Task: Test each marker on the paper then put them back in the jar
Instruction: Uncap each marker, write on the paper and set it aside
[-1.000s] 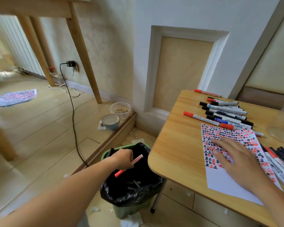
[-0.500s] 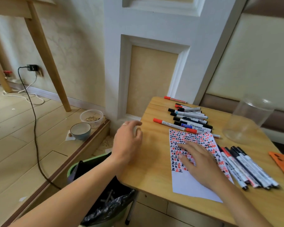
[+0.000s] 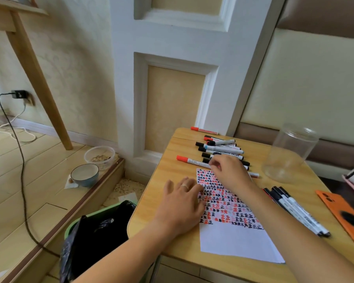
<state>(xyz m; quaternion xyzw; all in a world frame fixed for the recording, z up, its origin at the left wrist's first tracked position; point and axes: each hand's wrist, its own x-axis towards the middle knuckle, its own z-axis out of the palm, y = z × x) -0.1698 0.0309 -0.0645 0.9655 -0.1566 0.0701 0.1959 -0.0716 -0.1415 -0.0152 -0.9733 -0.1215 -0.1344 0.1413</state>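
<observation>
My left hand (image 3: pixel 182 203) lies flat on the paper's (image 3: pixel 233 240) left edge, fingers relaxed. My right hand (image 3: pixel 230 172) reaches the marker pile (image 3: pixel 221 149) at the far side of the worktop (image 3: pixel 151 203); I cannot tell if those fingers pinch one. The markers lie sideways, caps pointing left. The jar (image 3: pixel 290 154) stands at the right, mouth down.

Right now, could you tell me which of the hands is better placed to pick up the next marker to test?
The right hand: its fingers already reach the marker pile, while the left hand lies flat at the paper edge.
</observation>
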